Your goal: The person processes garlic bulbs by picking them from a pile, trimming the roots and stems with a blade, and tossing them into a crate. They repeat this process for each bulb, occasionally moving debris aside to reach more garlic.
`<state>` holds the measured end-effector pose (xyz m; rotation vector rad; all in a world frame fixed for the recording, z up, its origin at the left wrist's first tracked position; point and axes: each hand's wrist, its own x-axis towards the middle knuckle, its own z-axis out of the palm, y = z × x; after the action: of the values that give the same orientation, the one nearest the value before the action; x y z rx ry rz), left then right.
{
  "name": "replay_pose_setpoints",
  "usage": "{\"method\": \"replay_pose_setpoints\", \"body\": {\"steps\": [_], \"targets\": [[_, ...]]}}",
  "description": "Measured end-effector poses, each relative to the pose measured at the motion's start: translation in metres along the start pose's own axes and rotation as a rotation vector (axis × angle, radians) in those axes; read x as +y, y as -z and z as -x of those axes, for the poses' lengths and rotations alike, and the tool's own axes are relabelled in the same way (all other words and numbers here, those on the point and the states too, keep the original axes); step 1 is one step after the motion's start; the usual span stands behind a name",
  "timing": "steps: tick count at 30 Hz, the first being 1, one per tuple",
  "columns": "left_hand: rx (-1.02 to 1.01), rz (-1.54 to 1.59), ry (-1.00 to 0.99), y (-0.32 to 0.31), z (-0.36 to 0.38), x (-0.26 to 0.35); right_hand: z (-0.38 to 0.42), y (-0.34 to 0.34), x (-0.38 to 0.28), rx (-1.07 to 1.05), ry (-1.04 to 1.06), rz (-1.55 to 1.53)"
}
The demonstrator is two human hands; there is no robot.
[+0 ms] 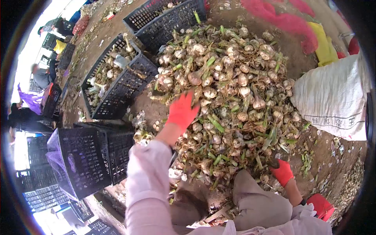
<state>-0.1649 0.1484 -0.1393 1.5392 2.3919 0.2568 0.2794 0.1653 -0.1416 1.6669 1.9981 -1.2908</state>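
Note:
A big heap of garlic bulbs [243, 80] with dry leaves and cut green stems lies on the ground before my knees. My left hand [183, 111], in a red glove, reaches over the heap's left side. Its fingers are spread, nothing is in them, and bulbs lie just past the fingertips. My right hand [282, 172], also red-gloved, is low at the heap's near right edge, beside my knee. Its fingers look curled together at a dark patch by the bulbs; what they hold, if anything, I cannot make out.
Left of the heap stands a black crate [121, 88] partly filled with garlic; another crate [168, 19] is behind it. Upright crates [80, 160] with purple netting stand nearer. A white woven sack [333, 94] is at right, pink netting [278, 19] at the back. People work far left.

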Motion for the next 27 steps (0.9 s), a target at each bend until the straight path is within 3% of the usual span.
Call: {"method": "replay_pose_setpoints", "body": {"steps": [2, 3, 6, 8, 9, 11, 12, 13, 14, 16, 18, 22, 23, 24, 26, 27], "targets": [[0.333, -0.218, -0.117, -0.024, -0.07, 0.001, 0.002, 0.003, -0.016, -0.008, 0.022, -0.059], [0.24, -0.246, -0.059, -0.03, -0.087, 0.004, 0.004, 0.006, -0.027, 0.049, -0.01, 0.075], [-0.017, -0.266, 0.114, -0.025, -0.102, 0.017, -0.005, -0.004, -0.006, 0.162, 0.095, 0.046], [-0.151, -0.186, 0.231, -0.008, -0.086, 0.023, -0.011, -0.005, -0.012, 0.126, 0.133, -0.2], [-0.112, -0.105, 0.271, -0.004, -0.074, 0.022, -0.016, -0.004, -0.021, 0.107, 0.154, -0.325], [-0.291, 0.49, 0.407, -0.003, -0.044, 0.012, -0.03, -0.012, -0.026, 0.205, 0.233, -0.345], [-0.536, 1.032, 0.458, 0.01, -0.016, 0.018, -0.034, -0.015, -0.029, 0.247, 0.264, -0.352], [-0.549, 1.317, 0.502, 0.0, 0.017, 0.025, -0.026, 0.0, -0.06, 0.097, 0.212, -0.501], [-0.675, 1.445, 0.438, 0.014, 0.044, 0.046, -0.016, 0.014, -0.096, -0.053, 0.151, -0.649], [-0.786, 1.613, 0.616, 0.026, 0.082, 0.088, -0.029, -0.004, -0.107, -0.241, 0.343, -1.006], [-0.9, 1.75, 0.415, 0.019, 0.108, 0.106, -0.027, -0.012, -0.119, -0.386, 0.3, -0.977], [-0.648, 1.903, 0.437, 0.036, 0.146, 0.138, -0.027, -0.019, -0.118, -0.416, 0.362, -1.066], [-0.76, 1.731, 0.555, 0.037, 0.152, 0.131, -0.025, -0.022, -0.114, -0.405, 0.348, -1.184], [-0.625, 1.312, 0.437, 0.038, 0.162, 0.129, -0.023, -0.026, -0.109, -0.391, 0.328, -1.302], [-0.339, 0.487, 0.177, 0.042, 0.175, 0.13, -0.025, -0.028, -0.103, -0.407, 0.357, -1.23], [-0.278, 0.239, 0.243, 0.057, 0.172, 0.149, -0.02, -0.028, -0.104, -0.418, 0.315, -1.245]]}}
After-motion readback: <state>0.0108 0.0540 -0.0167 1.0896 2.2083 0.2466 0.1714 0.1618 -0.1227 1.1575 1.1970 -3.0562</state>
